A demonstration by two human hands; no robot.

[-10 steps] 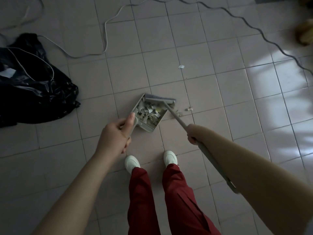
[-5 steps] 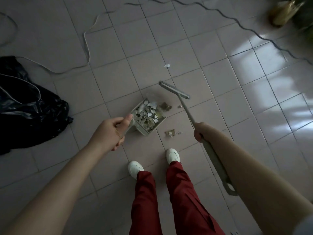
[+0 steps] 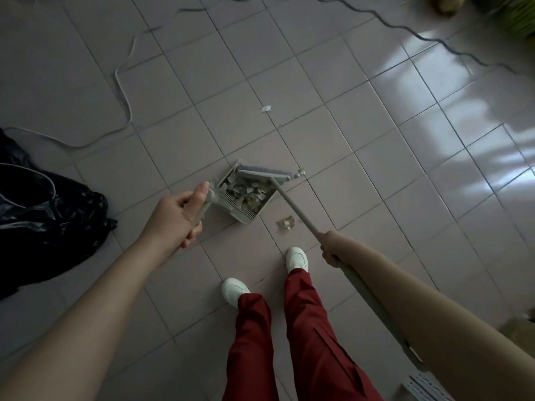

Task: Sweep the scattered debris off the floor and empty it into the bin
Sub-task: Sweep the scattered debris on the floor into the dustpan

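Below me I see a floor (image 3: 185, 117) of pale square tiles, dim on the left and glossy with window light toward the far right corner. A black rubbish bag (image 3: 43, 215) slumps at the left edge, a white cable (image 3: 123, 91) loops beside it, and a dark wavy cable (image 3: 405, 30) runs along the far side. My left hand (image 3: 173, 215) has its fingers clenched around the handle of the grey dustpan (image 3: 243, 198), thumb pressed along the top, forearm reaching in from the near left. My right hand (image 3: 330, 247) grips the broom (image 3: 262, 172) low on its shaft, the head resting across the pan's open mouth. Torn paper debris (image 3: 246, 191) fills the pan; one crumpled scrap (image 3: 285, 222) lies just beside it, a white piece (image 3: 265, 109) sits well beyond. White shoes (image 3: 296, 259) and red trousers (image 3: 289, 342) stand at the near edge.
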